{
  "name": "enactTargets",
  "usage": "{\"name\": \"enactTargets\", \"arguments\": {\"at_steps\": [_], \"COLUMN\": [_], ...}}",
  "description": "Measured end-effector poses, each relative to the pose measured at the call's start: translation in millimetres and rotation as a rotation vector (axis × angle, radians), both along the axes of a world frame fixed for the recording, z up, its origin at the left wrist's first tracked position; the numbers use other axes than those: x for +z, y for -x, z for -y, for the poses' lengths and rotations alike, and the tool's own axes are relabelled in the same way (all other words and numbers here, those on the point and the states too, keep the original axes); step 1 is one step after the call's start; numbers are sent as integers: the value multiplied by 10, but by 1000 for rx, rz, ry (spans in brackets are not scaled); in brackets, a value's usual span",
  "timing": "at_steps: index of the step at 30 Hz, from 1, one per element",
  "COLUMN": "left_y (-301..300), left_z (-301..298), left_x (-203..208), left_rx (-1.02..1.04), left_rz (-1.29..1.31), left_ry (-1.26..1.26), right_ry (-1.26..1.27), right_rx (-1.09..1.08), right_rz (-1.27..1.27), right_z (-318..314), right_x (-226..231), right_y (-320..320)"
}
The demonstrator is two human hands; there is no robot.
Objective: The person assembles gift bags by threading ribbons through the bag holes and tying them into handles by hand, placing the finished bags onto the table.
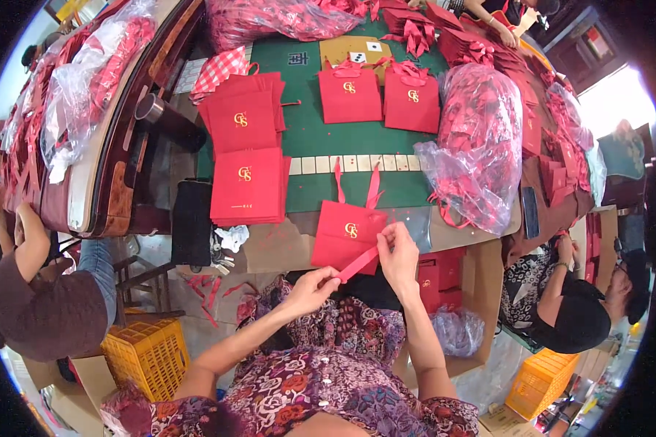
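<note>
A red paper gift bag (335, 227) with gold lettering lies at the table's near edge, two red ribbon ends standing up from its top. Across its lower part runs a short length of red ribbon (358, 264), stretched between my hands. My left hand (313, 291) pinches the ribbon's lower left end. Its other end is between the fingers of my right hand (399, 256), which is closed over the bag's right side. To the left lies a stack of red gift bags (248, 186). Two more red bags, the left one (350, 95) and the right one (412, 102), lie farther back.
A clear plastic sack of red ribbons (481, 138) bulges at the right of the green tabletop (306, 131). A dark tumbler (169, 122) and a black pouch (191, 222) are on the left. An open cardboard box (481, 306) stands by my right arm. People work on both sides.
</note>
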State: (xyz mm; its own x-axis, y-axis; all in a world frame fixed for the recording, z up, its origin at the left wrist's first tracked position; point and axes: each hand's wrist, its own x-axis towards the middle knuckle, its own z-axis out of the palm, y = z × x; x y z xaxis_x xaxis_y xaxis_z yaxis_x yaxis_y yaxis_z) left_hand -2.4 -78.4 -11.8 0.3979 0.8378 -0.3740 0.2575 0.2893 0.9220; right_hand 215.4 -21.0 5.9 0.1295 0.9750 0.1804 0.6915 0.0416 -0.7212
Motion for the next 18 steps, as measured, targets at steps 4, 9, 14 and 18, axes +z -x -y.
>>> {"name": "enactTargets", "arguments": {"at_steps": [4, 9, 14, 18], "left_y": [55, 24, 22, 63], "left_z": [-145, -366, -466, -616], "left_x": [-60, 9, 129, 253], "left_rx": [49, 160, 184, 94], "left_rz": [-89, 180, 82, -78], "left_ry": [-227, 65, -105, -223], "right_ry": [-67, -31, 92, 106], "right_rx": [29, 517, 536, 435], "right_rz": [101, -46, -108, -144], "right_z": [77, 151, 95, 58], "right_x": [278, 461, 226, 138], "right_y": [98, 286, 382, 412]}}
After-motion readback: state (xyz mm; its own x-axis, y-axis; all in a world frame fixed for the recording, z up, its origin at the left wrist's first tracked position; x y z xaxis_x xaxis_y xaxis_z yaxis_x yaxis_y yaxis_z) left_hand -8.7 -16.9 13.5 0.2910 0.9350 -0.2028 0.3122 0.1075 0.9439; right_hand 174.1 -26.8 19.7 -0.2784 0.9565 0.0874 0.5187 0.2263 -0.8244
